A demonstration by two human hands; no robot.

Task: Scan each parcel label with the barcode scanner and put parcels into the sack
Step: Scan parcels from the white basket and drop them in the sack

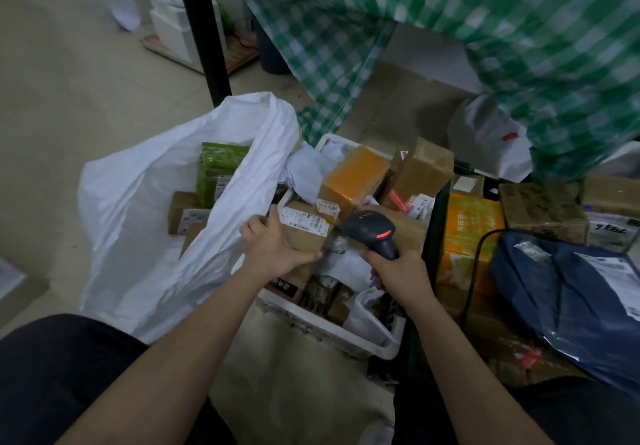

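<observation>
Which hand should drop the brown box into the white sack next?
Probably the left hand. It already grips the box and is right beside the sack, which lies open on that side. The right hand holds the scanner and is farther from the sack.

The sack [145,202] is thin white woven plastic, crumpled and faintly shiny. Right of the sack, the brown parcel [304,236] is matt cardboard with a smooth paper label (glossy tape wraps its neighbours). The scanner [372,231] is matt black plastic; the crate [332,330] is scuffed white plastic.
</observation>
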